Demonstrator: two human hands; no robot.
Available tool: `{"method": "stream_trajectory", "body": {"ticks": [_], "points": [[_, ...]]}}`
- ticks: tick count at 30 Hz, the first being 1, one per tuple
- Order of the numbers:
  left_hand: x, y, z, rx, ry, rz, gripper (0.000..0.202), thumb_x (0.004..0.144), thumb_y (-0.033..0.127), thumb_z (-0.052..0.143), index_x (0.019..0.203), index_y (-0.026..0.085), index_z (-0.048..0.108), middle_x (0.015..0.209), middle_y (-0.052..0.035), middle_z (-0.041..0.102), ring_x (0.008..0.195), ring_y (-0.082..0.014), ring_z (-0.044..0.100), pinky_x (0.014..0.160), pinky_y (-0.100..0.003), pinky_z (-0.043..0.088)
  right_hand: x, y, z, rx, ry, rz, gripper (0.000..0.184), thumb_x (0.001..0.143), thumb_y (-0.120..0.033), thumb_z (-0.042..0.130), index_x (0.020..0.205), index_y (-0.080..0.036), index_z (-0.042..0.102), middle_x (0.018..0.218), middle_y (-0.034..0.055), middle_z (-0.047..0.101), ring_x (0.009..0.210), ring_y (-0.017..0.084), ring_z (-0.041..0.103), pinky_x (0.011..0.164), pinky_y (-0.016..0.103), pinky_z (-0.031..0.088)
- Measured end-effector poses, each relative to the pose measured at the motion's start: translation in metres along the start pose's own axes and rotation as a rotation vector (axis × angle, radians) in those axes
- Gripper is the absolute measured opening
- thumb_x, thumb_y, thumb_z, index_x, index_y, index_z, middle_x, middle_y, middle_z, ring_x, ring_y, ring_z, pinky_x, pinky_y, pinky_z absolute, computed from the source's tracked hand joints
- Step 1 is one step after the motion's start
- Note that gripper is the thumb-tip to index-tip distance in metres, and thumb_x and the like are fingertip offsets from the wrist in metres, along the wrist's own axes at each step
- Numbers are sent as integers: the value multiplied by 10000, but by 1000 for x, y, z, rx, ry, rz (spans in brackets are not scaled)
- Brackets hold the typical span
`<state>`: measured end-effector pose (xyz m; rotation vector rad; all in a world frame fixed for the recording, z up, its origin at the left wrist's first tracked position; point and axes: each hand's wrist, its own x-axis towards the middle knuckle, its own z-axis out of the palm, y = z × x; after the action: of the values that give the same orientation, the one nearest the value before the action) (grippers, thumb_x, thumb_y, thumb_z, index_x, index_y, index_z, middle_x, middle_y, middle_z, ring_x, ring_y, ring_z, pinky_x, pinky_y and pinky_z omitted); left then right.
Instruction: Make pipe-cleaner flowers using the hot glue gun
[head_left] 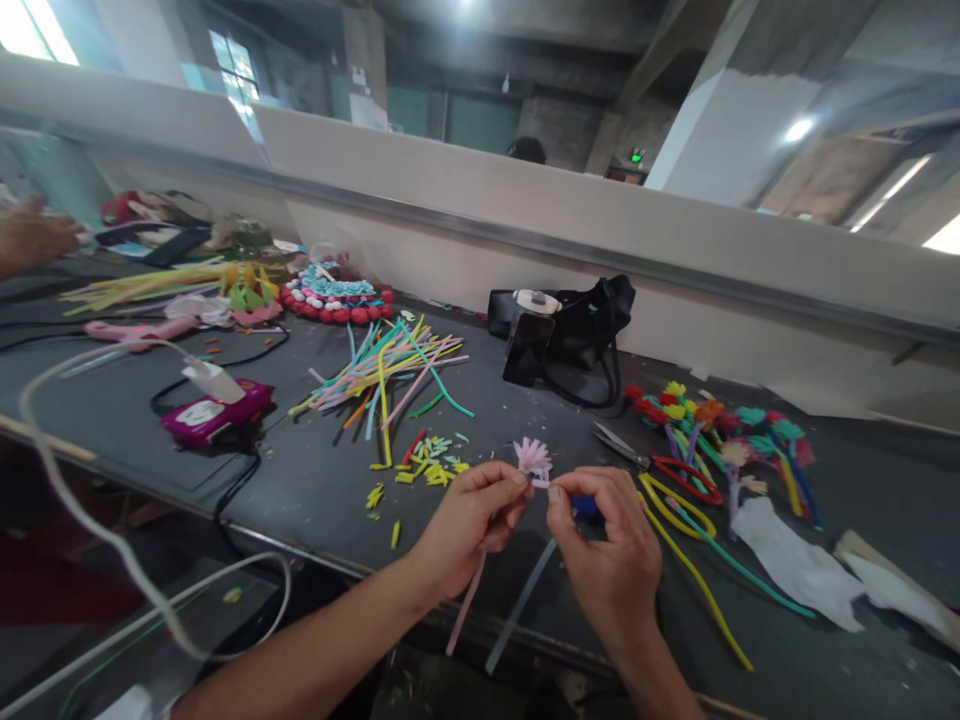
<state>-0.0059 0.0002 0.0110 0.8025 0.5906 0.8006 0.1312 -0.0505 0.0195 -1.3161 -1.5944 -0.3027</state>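
Note:
My left hand (484, 510) is closed in a pinch on a pink pipe-cleaner flower (532, 456), whose pink stem (466, 607) hangs below the fingers. Thumb and forefinger of my right hand (607, 545) pinch the end of a short pale pink piece (541, 484) just under the petals. Both hands almost meet in front of the table's near edge. Under my right hand a pale translucent strip (521, 605) slants down; whether that hand holds it, I cannot tell. Cut yellow and green bits (427, 470) lie just beyond my left hand.
Loose pipe cleaners (390, 370) lie in a pile. Red-handled scissors (667, 470), finished flowers (720, 430) and white paper (799, 560) are to the right. A black bag (600, 325) stands behind. Leftward are a purple box (217, 415), white cable, pink glue gun (142, 332) and another person's hand (37, 240).

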Motion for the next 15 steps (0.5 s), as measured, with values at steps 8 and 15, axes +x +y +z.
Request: {"method": "stream_trajectory", "body": {"ticks": [8, 15], "points": [[-3, -1, 3, 27, 13, 0, 280, 719, 389, 743, 683, 147, 607, 489, 49, 453, 396, -27, 260, 386, -195, 97, 1, 3, 4, -61, 8, -17, 85, 860, -149, 579, 822, -219, 548, 788, 0, 602, 800, 163, 562, 745, 320, 450], [-3, -3, 3, 53, 3, 6, 280, 716, 380, 747, 661, 153, 593, 472, 55, 447, 393, -31, 265, 387, -204, 113, -1, 3, 5, -102, 19, -46, 102, 852, -133, 588, 825, -217, 536, 793, 5, 598, 798, 168, 552, 754, 329, 441]]}}
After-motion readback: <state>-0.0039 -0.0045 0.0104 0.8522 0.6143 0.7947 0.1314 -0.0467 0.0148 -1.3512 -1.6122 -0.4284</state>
